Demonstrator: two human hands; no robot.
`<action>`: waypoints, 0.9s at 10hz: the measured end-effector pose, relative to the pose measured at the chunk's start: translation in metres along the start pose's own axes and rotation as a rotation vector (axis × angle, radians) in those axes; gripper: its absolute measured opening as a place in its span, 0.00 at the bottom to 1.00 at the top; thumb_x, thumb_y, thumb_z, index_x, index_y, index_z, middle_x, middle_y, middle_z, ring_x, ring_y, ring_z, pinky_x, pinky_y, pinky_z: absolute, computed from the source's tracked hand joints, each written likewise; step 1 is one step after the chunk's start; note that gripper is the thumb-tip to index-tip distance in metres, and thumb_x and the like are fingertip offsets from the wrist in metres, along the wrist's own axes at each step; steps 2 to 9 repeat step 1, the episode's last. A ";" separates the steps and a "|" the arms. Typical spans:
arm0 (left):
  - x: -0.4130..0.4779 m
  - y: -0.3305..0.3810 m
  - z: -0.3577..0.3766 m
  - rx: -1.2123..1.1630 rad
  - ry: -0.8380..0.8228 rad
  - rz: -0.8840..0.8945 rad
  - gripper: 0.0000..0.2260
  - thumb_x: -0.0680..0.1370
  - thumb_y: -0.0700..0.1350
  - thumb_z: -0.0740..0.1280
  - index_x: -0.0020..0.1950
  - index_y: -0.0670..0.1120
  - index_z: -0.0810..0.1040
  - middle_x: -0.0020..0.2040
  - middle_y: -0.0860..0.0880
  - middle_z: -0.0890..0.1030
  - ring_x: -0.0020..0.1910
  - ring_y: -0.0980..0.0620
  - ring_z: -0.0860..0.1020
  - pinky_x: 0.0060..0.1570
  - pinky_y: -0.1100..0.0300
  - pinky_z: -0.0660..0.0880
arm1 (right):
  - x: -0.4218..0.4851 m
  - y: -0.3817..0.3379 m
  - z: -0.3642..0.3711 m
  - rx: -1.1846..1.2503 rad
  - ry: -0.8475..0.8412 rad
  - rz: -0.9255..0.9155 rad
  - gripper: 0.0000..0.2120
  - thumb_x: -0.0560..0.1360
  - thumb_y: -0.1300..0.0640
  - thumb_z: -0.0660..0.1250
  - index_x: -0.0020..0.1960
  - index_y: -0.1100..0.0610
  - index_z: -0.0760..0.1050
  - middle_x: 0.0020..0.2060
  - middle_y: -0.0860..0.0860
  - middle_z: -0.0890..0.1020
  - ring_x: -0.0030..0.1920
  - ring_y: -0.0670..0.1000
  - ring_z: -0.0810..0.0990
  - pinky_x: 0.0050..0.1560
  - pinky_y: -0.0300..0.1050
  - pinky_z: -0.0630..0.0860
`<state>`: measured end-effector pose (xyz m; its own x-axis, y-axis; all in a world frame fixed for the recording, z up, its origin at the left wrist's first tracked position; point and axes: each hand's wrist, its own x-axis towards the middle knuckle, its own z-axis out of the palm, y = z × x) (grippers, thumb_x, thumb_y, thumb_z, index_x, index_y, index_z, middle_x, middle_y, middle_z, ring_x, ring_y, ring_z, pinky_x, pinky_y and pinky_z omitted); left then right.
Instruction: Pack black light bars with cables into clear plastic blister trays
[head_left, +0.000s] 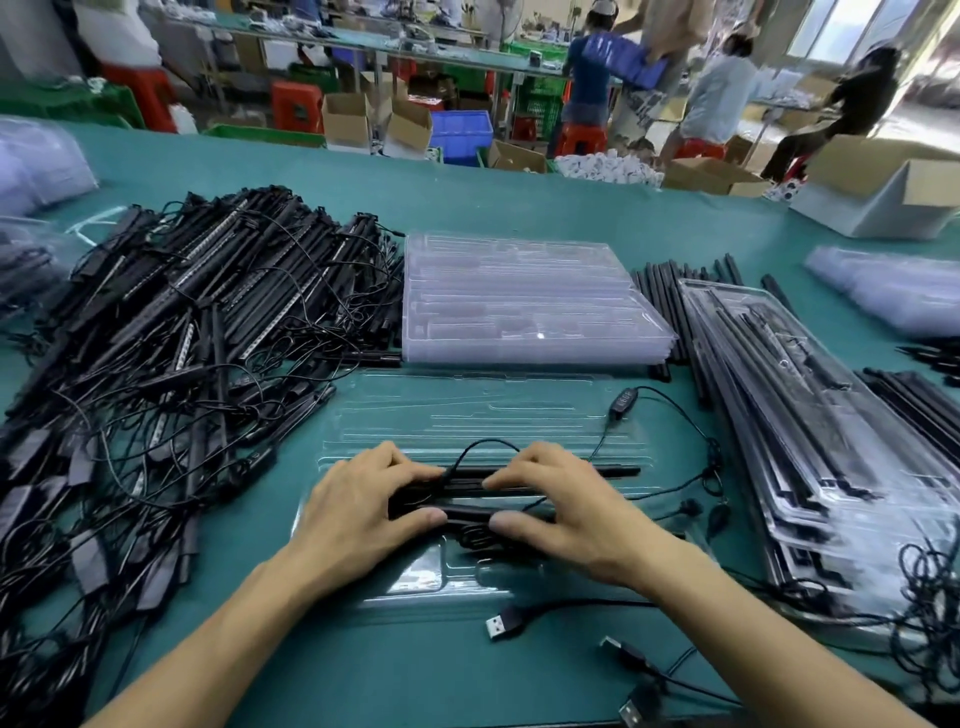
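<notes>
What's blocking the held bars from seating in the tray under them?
Nothing foreign that I can see. The left hand and right hand hold the light bars right over the blister tray. Only cabling: a coil bunched beneath the bars and the inline controller lying on the tray's far right end.

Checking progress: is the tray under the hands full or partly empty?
Partly empty. Light bars cover only the tray's middle; its far slots are bare.

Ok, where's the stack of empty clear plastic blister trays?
Head view, table centre: the stack sits between the tangled black light-bar pile, left, and packed trays, right.
</notes>
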<state>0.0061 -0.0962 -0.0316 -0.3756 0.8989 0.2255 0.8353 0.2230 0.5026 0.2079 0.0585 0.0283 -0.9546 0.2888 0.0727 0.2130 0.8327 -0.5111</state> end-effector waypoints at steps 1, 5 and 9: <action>-0.002 0.000 0.003 -0.006 0.030 0.009 0.21 0.71 0.69 0.66 0.60 0.63 0.80 0.49 0.65 0.73 0.49 0.60 0.73 0.50 0.58 0.68 | -0.001 -0.011 -0.019 0.119 0.284 -0.083 0.08 0.76 0.56 0.70 0.54 0.55 0.82 0.47 0.47 0.82 0.50 0.44 0.79 0.54 0.49 0.76; -0.002 0.000 0.003 -0.006 0.030 0.009 0.21 0.71 0.69 0.66 0.60 0.63 0.80 0.49 0.65 0.73 0.49 0.60 0.73 0.50 0.58 0.68 | -0.001 -0.011 -0.019 0.119 0.284 -0.083 0.08 0.76 0.56 0.70 0.54 0.55 0.82 0.47 0.47 0.82 0.50 0.44 0.79 0.54 0.49 0.76; -0.002 0.000 0.003 -0.006 0.030 0.009 0.21 0.71 0.69 0.66 0.60 0.63 0.80 0.49 0.65 0.73 0.49 0.60 0.73 0.50 0.58 0.68 | -0.001 -0.011 -0.019 0.119 0.284 -0.083 0.08 0.76 0.56 0.70 0.54 0.55 0.82 0.47 0.47 0.82 0.50 0.44 0.79 0.54 0.49 0.76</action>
